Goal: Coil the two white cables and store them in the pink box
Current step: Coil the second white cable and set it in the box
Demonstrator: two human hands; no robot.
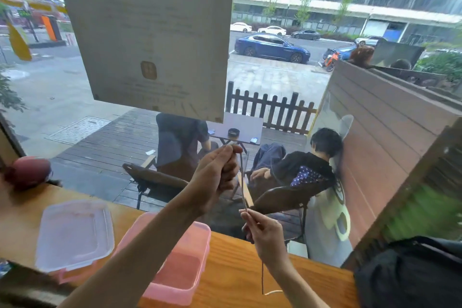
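Observation:
My left hand (216, 175) is raised in front of the window, fingers closed on the upper end of a thin white cable (243, 187). The cable runs straight down to my right hand (262, 231), which pinches it lower down. Below that hand the cable hangs on to the wooden counter, where its pale end curls (273, 292). The pink box (183, 272) stands open on the counter under my left forearm; I see nothing in it. A second cable is not visible.
The box's translucent lid (75, 232) lies flat to the left of the box. A dark bag (410, 272) sits on the counter (240, 267) at the right. A reddish round object (28, 171) rests at the far left. The window glass stands directly behind the counter.

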